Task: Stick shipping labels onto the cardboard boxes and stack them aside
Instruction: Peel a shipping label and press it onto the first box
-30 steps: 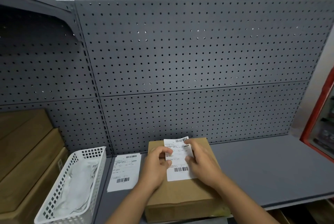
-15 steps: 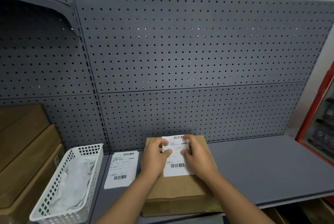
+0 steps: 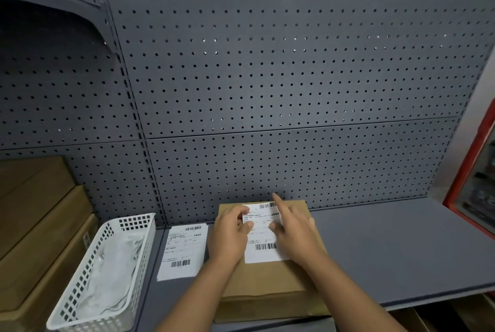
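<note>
The label point(image 3: 263, 254) lies face up on top of the cardboard box point(image 3: 267, 283), on the far half of its lid, with one barcode at its far edge and another near its near edge. The box sits flat on the grey shelf point(image 3: 388, 251), its far side close to the pegboard point(image 3: 267, 90) and its near side reaching the shelf's front edge.

We see both hands on the label. The left hand point(image 3: 229, 238) has its fingers bent over the label's left edge and its thumb point(image 3: 247, 227) laid on the paper, so it appears to pinch that edge. The right hand point(image 3: 297, 238) is spread, its fingers flat on the label's right side, with the index finger point(image 3: 277, 201) stretched toward the far barcode. The hands cover the middle of the print, and both forearms cross the near part of the box.

Just left of the box a second label point(image 3: 183, 251) lies flat on the shelf, not touching the hands. Beyond it stands a white plastic basket point(image 3: 136, 220) holding crumpled white paper point(image 3: 107, 272). Left of the basket we see a stack of brown boxes point(image 3: 40, 224), stepped one above another. At the far right edge stands a red cabinet point(image 3: 466, 184), well apart from the box. We cannot read the small print on either label.
</note>
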{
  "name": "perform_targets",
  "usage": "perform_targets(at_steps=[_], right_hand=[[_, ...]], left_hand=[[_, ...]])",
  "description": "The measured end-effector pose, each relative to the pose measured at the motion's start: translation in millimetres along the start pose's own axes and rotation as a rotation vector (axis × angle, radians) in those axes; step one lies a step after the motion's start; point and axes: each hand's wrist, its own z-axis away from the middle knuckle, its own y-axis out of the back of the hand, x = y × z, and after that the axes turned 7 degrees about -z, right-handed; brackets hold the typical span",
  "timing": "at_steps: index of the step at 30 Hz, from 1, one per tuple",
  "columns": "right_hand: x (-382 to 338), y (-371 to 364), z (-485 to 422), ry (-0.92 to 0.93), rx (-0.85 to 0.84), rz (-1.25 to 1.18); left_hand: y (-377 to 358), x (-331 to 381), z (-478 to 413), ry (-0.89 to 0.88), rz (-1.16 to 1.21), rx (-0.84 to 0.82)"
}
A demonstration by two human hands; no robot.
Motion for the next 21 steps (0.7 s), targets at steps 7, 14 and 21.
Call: perform_targets(at_steps=[7,14,21], right_hand=[[-3,0,-19,-0.083,0.014,-0.133],[-15,-15,-31,-0.078,0.141,0.242],[-6,-24,-34,-0.119,0.161,0.255]], left_hand=[[6,7,-18,-0.017,-0.023,-0.096],[-6,8,-25,-0.062,-0.176,-0.008],[-12,4,-25,-0.03,-0.131,0.029]])
